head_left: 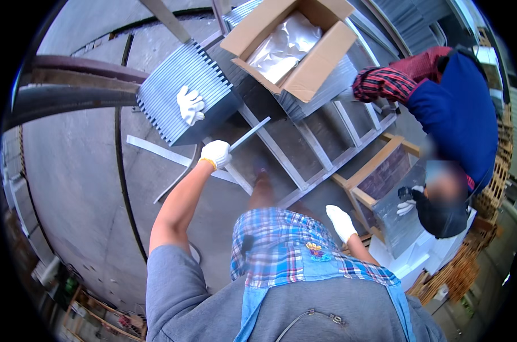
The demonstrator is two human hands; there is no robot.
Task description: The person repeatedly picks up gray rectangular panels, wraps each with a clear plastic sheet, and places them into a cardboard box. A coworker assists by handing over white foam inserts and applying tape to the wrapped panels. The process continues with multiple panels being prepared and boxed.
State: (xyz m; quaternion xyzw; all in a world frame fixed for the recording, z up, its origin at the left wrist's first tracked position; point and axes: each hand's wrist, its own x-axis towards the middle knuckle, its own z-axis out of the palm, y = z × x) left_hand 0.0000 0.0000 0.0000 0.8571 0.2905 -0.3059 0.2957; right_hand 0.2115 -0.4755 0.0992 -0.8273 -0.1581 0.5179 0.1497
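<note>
Above the metal frame (304, 154), left hand (215, 153) grips a flat metal strip (250, 134) beside the stacked sheets (181, 91). Right hand (341, 222) hangs free, apparently uncurled. Strip needs seating next.

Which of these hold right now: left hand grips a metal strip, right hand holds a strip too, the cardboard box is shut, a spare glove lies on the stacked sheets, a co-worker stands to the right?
1. The left hand grips a metal strip. True.
2. The right hand holds a strip too. False: it is empty, hanging beside the wooden frame.
3. The cardboard box is shut. False: its flaps are open, with shiny plastic inside.
4. A spare glove lies on the stacked sheets. True.
5. A co-worker stands to the right. True: in a blue top with plaid sleeves, bent over a grey panel.
</note>
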